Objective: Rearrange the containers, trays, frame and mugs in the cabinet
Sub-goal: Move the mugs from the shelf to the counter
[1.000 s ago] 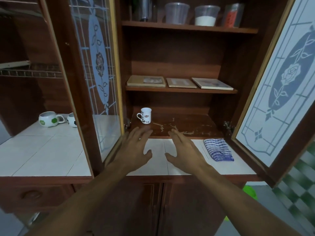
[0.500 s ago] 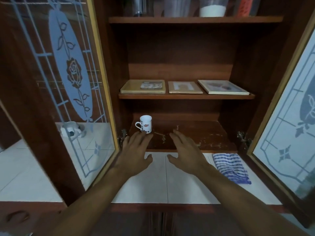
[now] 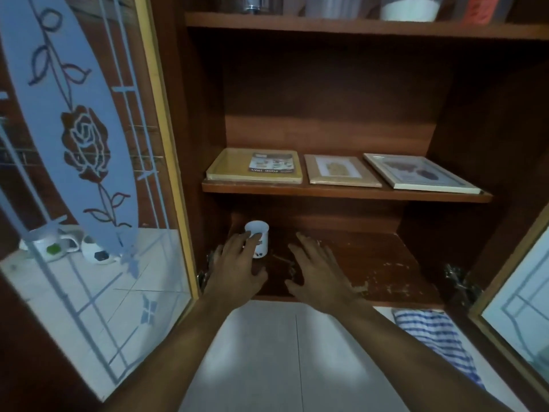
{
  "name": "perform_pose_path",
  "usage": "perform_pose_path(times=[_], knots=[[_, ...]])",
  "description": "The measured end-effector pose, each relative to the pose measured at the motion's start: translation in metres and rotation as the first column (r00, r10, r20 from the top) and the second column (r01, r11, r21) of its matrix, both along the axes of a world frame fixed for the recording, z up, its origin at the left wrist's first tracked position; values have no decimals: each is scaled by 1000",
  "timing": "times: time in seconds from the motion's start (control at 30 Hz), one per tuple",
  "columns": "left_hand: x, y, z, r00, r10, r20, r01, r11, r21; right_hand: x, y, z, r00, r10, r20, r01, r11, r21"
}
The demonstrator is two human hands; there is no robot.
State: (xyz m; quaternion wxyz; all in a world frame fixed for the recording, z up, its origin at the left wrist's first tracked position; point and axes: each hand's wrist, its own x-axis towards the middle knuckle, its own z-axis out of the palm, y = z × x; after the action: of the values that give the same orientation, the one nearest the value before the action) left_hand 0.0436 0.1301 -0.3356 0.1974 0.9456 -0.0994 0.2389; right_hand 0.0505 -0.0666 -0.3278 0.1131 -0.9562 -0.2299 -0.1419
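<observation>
left hand (image 3: pixel 237 264), centre frame: grip spread, fingertips touching small white printed ceramic mug (image 3: pixel 263 244); right hand (image 3: pixel 319 270) grip spread, palm down.

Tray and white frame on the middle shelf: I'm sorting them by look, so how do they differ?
The tray is tan with a printed label; the white frame holds a picture. The tray sits at the left end of the shelf; the white frame sits at the right end. Both lie flat.
</observation>
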Motion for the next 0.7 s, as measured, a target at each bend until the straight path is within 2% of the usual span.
perform_pose_path(times=[0.17, 0.4, 0.7], knots=[[34, 5, -9, 1000, -2, -23, 0, 997, -82, 34, 10, -9, 999, -17, -35, 16, 1000, -22], [72, 6, -11, 998, 21, -54, -28, 990, -135, 86, 24, -26, 998, 39, -39, -39, 999, 4], [119, 9, -17, 989, 83, -119, -104, 979, -176, 138, 35, -41, 991, 103, -83, -92, 987, 130]])
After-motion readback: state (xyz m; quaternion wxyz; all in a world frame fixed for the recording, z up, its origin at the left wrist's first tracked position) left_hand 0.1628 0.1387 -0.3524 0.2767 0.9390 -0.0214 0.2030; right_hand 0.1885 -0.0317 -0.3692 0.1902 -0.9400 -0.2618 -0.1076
